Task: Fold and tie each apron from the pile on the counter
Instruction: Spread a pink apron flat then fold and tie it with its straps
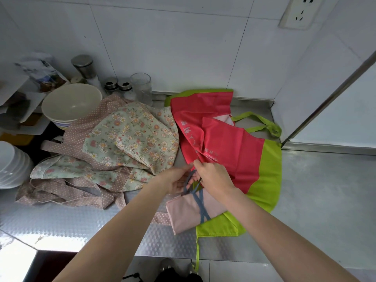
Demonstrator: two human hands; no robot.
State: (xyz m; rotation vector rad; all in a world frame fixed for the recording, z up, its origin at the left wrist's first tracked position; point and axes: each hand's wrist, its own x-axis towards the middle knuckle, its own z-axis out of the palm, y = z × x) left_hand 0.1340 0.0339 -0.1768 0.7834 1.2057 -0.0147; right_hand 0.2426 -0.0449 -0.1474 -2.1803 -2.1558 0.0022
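Observation:
A folded pink apron (184, 210) lies on the steel counter (325, 190), with its blue-grey strap (200, 206) crossed around it. My left hand (177, 180) and my right hand (212, 177) meet just above the bundle, each pinching an end of that strap. A red and lime-green apron (227, 143) is spread under and behind the bundle. To the left lies a crumpled floral apron (130, 137) with pink dotted ties (67, 192).
Stacked bowls (71, 104) stand at the back left, and white plates (10, 165) sit at the left edge. Spice shakers (117, 86) and a glass (142, 86) line the tiled wall. A wall socket (301, 11) is at the upper right.

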